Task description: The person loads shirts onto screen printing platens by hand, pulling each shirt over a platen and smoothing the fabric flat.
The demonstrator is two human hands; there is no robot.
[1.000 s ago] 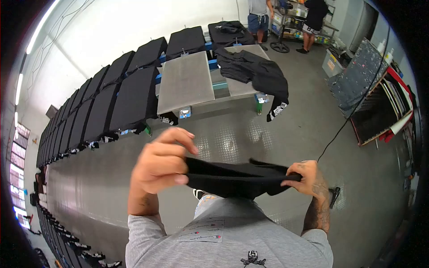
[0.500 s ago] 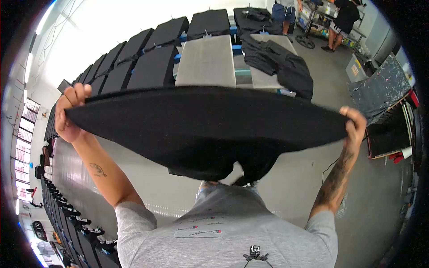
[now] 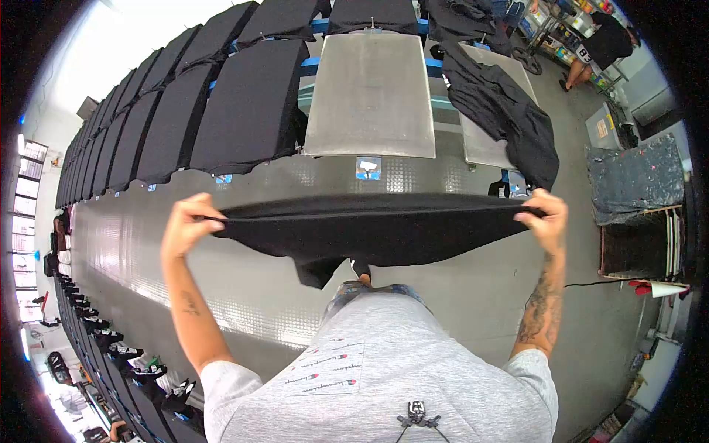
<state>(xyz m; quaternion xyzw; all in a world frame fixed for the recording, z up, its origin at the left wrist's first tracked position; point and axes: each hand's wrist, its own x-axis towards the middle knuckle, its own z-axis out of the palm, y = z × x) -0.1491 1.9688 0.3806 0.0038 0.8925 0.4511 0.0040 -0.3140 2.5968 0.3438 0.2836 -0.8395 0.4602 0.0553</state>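
Note:
A black garment [image 3: 377, 232] is stretched sideways in front of my body, with its upper edge pulled nearly straight. My left hand [image 3: 193, 221] pinches its left end, and my right hand [image 3: 544, 218] grips the right end. Beyond the garment lies a bare grey flat board [image 3: 371, 103] with a small bracket [image 3: 368, 168] at its near edge. To the right, another black garment [image 3: 509, 111] is draped loosely over a second grey board [image 3: 484, 140] and hangs past its near edge.
Rows of boards covered in black cloth [image 3: 251, 103] run to the left, and another row [image 3: 111, 354] stands at lower left. A person in black [image 3: 609, 40] is by shelves at upper right. A speckled panel [image 3: 635, 177] leans above a rack at right.
The garment went from bunched to spread wide, then came lower with my hands nearer each other. The view has shifted, and the bare board now appears closer and more central.

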